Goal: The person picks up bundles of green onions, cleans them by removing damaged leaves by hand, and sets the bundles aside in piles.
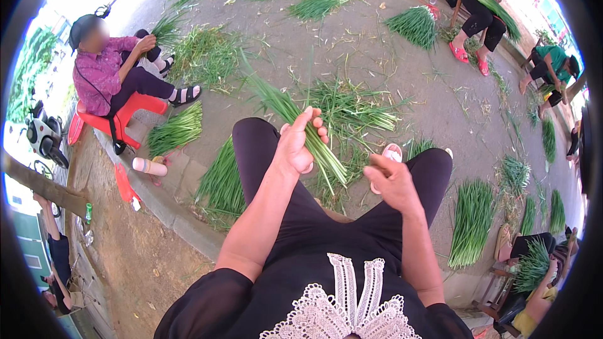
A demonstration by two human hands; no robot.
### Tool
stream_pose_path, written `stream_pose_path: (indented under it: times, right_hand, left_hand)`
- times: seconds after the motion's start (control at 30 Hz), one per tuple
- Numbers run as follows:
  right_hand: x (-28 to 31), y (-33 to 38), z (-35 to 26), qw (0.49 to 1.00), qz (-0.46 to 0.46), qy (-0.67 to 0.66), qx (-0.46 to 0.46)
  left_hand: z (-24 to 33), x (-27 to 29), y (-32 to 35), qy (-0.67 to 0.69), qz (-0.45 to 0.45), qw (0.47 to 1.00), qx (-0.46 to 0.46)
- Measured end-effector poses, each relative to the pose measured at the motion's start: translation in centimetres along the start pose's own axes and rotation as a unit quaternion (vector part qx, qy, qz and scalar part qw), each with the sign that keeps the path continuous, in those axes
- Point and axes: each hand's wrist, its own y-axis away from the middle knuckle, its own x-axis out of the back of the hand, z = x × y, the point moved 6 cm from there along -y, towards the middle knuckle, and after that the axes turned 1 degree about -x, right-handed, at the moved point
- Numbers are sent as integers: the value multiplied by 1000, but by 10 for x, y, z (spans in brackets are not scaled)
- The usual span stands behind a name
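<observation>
A bunch of long green garlic chives point(320, 154) lies slantwise in my left hand point(299, 144), leaves up to the left and pale stem ends down to the right. The fingers of that hand are closed round it. Apart from the bunch, over my right knee, my right hand point(397, 183) is loosely bent, its fingers partly apart and slightly blurred; no stalk shows in it. Beyond my hands, a loose heap of chives point(352, 110) spreads on the ground. Beside my left leg lies a pile of chives point(223, 182).
At the left a person in a purple shirt point(107, 66) sits on a red stool point(135, 110), handling chives. A pink bottle point(149, 166) stands near the curb point(169, 210). Another chive bundle point(471, 223) lies at my right. Other people sit around the far side and right, among more bundles.
</observation>
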Motion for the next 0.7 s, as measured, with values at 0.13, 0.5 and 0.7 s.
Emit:
stream_pose_path:
  times: [0.13,0.5,0.7]
  right_hand:
    - [-39,-4,-16,996,-89,-13,17]
    - [-46,-3,10,953,-174,-230,-89]
    - [-39,3,16,950,-187,-226,-106]
  left_hand:
    - [-13,-12,3,-27,-14,999,21]
    - [-15,-15,7,-27,-31,999,18]
    - [-17,-17,7,-5,-38,998,41]
